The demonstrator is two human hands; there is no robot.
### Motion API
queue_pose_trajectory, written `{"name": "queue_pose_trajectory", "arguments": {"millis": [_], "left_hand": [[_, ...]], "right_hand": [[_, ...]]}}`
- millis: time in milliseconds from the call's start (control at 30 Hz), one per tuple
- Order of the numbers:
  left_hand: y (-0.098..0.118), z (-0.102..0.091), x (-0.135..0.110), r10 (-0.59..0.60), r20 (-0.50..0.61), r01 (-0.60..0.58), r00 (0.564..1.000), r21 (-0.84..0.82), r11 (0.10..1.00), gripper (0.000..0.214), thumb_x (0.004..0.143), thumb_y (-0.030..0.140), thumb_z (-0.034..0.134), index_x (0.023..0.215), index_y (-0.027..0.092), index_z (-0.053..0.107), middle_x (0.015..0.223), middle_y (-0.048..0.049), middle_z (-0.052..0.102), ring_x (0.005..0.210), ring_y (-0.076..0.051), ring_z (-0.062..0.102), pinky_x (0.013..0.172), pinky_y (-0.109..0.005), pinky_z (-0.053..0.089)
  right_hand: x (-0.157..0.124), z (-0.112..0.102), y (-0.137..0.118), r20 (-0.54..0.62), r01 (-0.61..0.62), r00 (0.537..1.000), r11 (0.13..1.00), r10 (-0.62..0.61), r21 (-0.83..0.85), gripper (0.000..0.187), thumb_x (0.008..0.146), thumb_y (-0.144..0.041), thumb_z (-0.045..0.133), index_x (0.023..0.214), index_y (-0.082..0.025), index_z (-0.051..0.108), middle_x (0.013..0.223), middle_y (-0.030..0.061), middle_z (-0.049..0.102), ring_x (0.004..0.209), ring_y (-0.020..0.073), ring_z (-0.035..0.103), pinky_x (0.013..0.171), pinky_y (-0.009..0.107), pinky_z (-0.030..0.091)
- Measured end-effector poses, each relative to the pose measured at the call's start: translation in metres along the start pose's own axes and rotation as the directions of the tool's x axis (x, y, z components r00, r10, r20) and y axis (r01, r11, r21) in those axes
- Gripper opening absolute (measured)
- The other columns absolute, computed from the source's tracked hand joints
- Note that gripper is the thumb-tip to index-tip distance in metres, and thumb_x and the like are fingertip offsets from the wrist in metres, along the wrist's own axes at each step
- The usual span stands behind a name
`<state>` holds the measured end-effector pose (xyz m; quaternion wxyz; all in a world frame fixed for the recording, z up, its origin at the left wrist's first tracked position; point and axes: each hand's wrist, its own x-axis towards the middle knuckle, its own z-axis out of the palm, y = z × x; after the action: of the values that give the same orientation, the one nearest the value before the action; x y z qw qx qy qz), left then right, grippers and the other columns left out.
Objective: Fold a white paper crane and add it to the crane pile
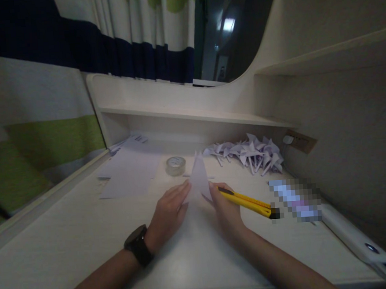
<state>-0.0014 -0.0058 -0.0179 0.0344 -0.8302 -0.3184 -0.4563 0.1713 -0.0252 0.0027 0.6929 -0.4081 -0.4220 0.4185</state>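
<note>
A sheet of white paper stands folded up between my two hands on the pale desk. My left hand, with a black watch on the wrist, lies flat with fingers stretched out, its fingertips on the paper's left edge. My right hand pinches the paper's right side from behind. A yellow utility knife lies just right of my right hand, touching it or nearly so.
A roll of clear tape sits behind the paper. Loose white sheets lie at the back left. A heap of folded paper pinwheels fills the back right under a shelf. A white bar-shaped device lies at the right.
</note>
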Motion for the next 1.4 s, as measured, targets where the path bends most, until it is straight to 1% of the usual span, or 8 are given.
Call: {"name": "queue_pose_trajectory", "arguments": {"millis": [267,467,567,767,1033,1167,1300,1400], "left_hand": [[0.005,-0.012,0.002,0.14,0.034,-0.142,0.99,0.051,0.989,0.061,0.083,0.003,0.044,0.143,0.012,0.037,0.142,-0.0178,0.046,0.132,-0.026,0.04,0.105,-0.048,0.039],[0.018,-0.016,0.012,-0.36,0.069,0.366,0.93,-0.208,0.907,0.029,0.094,0.03,0.043,0.096,0.014,0.068,0.094,-0.0102,0.071,0.084,-0.022,0.065,0.077,-0.033,0.051],[0.016,-0.02,0.019,-0.587,0.18,0.611,0.789,-0.32,0.724,0.041,0.089,0.045,0.046,0.069,0.013,0.063,0.066,-0.0051,0.065,0.06,-0.018,0.058,0.055,-0.027,0.044],[-0.001,-0.022,0.025,-0.598,0.425,0.727,0.679,-0.502,0.469,0.038,0.078,0.048,0.057,0.074,0.011,0.067,0.072,-0.0073,0.067,0.066,-0.021,0.06,0.063,-0.03,0.046],[-0.005,-0.031,0.025,-0.457,0.66,0.786,0.596,-0.595,0.166,0.03,0.076,0.04,0.063,0.089,0.013,0.071,0.085,-0.0102,0.072,0.08,-0.023,0.066,0.074,-0.035,0.051],[-0.01,-0.035,0.024,-0.437,0.664,0.779,0.607,-0.605,0.164,0.037,0.079,0.041,0.063,0.099,0.01,0.07,0.091,-0.0123,0.073,0.082,-0.025,0.067,0.077,-0.037,0.051],[-0.01,-0.035,0.023,-0.484,0.657,0.793,0.578,-0.592,0.144,0.041,0.079,0.042,0.063,0.103,0.01,0.069,0.095,-0.0136,0.073,0.081,-0.025,0.067,0.073,-0.035,0.051],[-0.007,-0.035,0.024,-0.486,0.676,0.807,0.554,-0.579,0.114,0.039,0.079,0.04,0.064,0.103,0.01,0.068,0.093,-0.0133,0.073,0.075,-0.023,0.067,0.066,-0.032,0.05]], "right_hand": [[0.007,-0.005,-0.009,0.106,-0.085,0.992,0.991,0.075,0.1,0.026,0.081,-0.044,0.066,0.083,-0.018,0.067,0.085,0.0076,0.074,0.079,0.022,0.07,0.07,0.035,0.06],[-0.001,-0.016,-0.018,0.201,0.246,0.961,0.921,-0.19,-0.302,0.023,0.08,-0.037,0.067,0.097,-0.021,0.068,0.1,0.0072,0.074,0.09,0.0234,0.071,0.081,0.039,0.059],[0.001,-0.027,-0.021,0.464,0.549,0.82,0.688,-0.335,-0.475,0.025,0.079,-0.032,0.068,0.103,-0.024,0.07,0.106,0.0062,0.072,0.095,0.0232,0.07,0.084,0.036,0.059],[0.008,-0.043,-0.029,0.866,0.873,0.424,0.375,-0.266,-0.312,0.029,0.088,-0.021,0.056,0.116,-0.022,0.064,0.127,0.0072,0.061,0.111,0.0217,0.063,0.092,0.038,0.056],[0.008,-0.043,-0.044,0.967,0.958,0.179,0.257,-0.183,-0.129,0.031,0.09,-0.012,0.051,0.118,-0.019,0.063,0.126,0.01,0.062,0.116,0.0227,0.06,0.098,0.038,0.052],[0.003,-0.047,-0.042,0.931,0.92,0.285,0.337,-0.228,-0.199,0.033,0.09,-0.018,0.051,0.121,-0.022,0.061,0.125,0.0078,0.063,0.111,0.0215,0.063,0.092,0.036,0.056],[0.005,-0.051,-0.045,0.677,0.748,0.637,0.507,-0.369,-0.428,0.025,0.085,-0.023,0.06,0.108,-0.025,0.068,0.107,0.0042,0.072,0.093,0.0205,0.07,0.083,0.034,0.059],[0.023,-0.06,-0.056,0.462,0.486,0.852,0.703,-0.248,-0.519,0.017,0.08,-0.031,0.066,0.093,-0.021,0.072,0.094,0.0058,0.074,0.085,0.0224,0.071,0.078,0.037,0.059]]}}
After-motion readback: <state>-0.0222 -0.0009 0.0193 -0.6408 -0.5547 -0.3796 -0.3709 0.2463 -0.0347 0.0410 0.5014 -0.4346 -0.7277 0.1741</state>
